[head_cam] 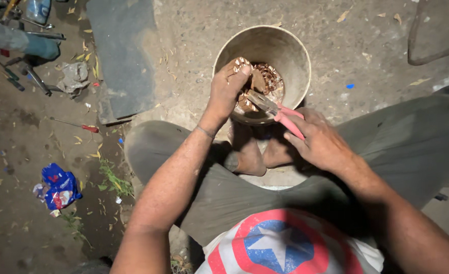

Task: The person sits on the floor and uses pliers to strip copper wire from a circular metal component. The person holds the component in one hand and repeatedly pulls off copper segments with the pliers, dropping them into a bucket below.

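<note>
While the seated person's bare feet (pixel 257 152) press against it, a pale bucket (pixel 295 48) of coppery scrap (pixel 265 81) stands on the dirt floor (pixel 194 30). A crumpled blue wrapper (pixel 59 187) lies well apart, left. Left hand (pixel 229 86), grip clamped on a scrap piece; right hand (pixel 318 142), grip closed around red-handled pliers (pixel 277 110).
</note>
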{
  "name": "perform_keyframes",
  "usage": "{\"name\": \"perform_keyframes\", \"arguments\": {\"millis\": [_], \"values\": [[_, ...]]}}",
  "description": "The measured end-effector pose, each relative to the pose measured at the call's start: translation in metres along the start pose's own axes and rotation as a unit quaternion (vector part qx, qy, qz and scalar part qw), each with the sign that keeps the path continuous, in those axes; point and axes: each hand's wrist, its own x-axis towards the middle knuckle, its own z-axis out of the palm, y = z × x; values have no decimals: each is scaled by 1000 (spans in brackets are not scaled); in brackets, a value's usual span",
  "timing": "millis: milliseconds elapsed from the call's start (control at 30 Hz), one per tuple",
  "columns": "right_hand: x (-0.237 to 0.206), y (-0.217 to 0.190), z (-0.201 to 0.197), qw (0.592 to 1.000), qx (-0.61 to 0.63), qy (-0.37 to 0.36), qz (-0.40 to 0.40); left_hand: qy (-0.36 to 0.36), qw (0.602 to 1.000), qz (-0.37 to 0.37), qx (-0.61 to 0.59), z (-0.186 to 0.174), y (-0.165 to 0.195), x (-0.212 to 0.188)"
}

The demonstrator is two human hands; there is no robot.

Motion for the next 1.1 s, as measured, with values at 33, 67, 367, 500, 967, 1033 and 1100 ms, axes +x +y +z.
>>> {"name": "perform_keyframes", "arguments": {"millis": [33, 67, 367, 500, 967, 1033, 1100], "values": [[1, -1, -2, 1000, -9, 7, -15, 3, 1000, 2, 5, 0, 0, 0], [1, -2, -3, 999, -38, 19, -27, 4, 1000, 2, 11, -1, -1, -1], [7, -12, -5, 996, -65, -13, 61, -9, 1000, 2, -22, -3, 5, 3], [14, -11, 2, 989, -40, 130, -52, -1, 998, 62, 28, -5, 14, 4], [-3, -8, 19, 914, 400, -22, 63, 20, 995, -90, 27, -78, 65, 22], [1, -20, 14, 783, 607, -81, 110, 44, 995, -75, -45, -75, 63, 21], [6, -31, 11, 701, 696, -127, 92, 16, 981, -137, -134, -46, 44, 20]]}}
